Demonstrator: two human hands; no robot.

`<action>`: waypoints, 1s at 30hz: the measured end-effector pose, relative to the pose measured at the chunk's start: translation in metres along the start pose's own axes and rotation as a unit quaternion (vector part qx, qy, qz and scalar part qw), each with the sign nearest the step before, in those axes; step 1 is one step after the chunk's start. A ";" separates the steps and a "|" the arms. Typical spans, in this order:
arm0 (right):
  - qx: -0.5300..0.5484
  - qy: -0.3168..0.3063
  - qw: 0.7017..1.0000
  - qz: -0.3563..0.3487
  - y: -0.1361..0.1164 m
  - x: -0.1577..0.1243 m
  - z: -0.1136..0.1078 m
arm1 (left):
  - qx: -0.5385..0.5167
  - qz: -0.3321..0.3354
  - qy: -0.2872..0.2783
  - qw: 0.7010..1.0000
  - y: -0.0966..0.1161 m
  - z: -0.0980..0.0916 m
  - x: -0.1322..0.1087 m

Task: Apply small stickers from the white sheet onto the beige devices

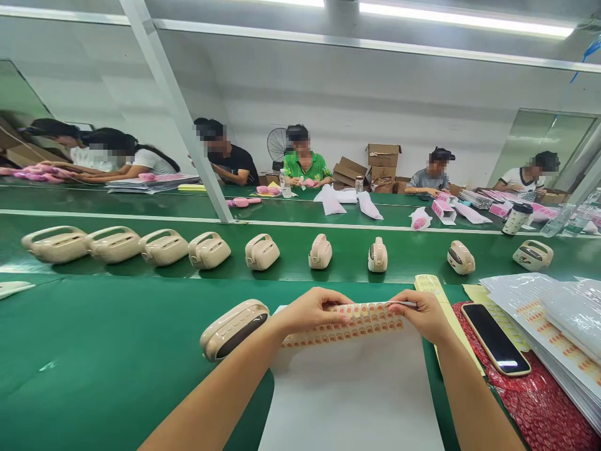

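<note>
A sheet of small orange-and-white stickers (366,324) is raised in front of me above white paper (352,388). My left hand (323,310) grips its upper left part, thumb in front and fingers behind. At the sheet's upper right corner, my right hand (422,312) is closed in a pinch on a slim pale tool (409,304), perhaps tweezers; its tip reaches along the sheet's top edge. Beside my left forearm lies a cream device with a carry handle and dark front panel (235,329), tilted on the green table and partly covered by the arm.
Several cream devices (263,252) line the green strip (286,275) ahead. To the right are a phone (495,338), red bubble wrap (539,401), a yellow strip (436,291) and stacked sticker sheets (558,313). A slanted metal post (178,106) stands ahead; several people work beyond.
</note>
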State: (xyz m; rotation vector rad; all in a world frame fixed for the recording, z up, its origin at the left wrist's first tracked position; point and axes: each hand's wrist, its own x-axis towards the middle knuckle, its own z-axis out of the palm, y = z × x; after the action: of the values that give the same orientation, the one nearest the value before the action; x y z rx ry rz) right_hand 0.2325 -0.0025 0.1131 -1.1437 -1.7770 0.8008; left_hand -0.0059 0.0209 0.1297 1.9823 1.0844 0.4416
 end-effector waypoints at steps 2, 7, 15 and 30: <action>-0.013 0.001 1.000 0.001 0.001 0.000 -0.001 | 0.037 0.004 0.035 0.999 0.000 0.003 0.000; -0.139 -0.045 0.989 0.003 0.000 -0.002 -0.008 | 0.152 0.050 0.075 0.984 -0.001 0.013 0.000; -0.451 -0.090 0.884 -0.088 -0.019 -0.010 0.022 | 0.226 0.078 0.053 0.970 0.005 0.025 0.006; -0.423 -0.136 0.896 -0.004 -0.021 -0.007 0.013 | 0.243 0.027 0.039 0.969 0.010 0.016 -0.005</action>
State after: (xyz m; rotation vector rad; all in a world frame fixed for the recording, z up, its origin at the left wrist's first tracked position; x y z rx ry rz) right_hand 0.2149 -0.0175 0.1231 -1.6158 -2.4707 0.1384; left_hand 0.0068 0.0060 0.1279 2.4430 1.2812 0.3011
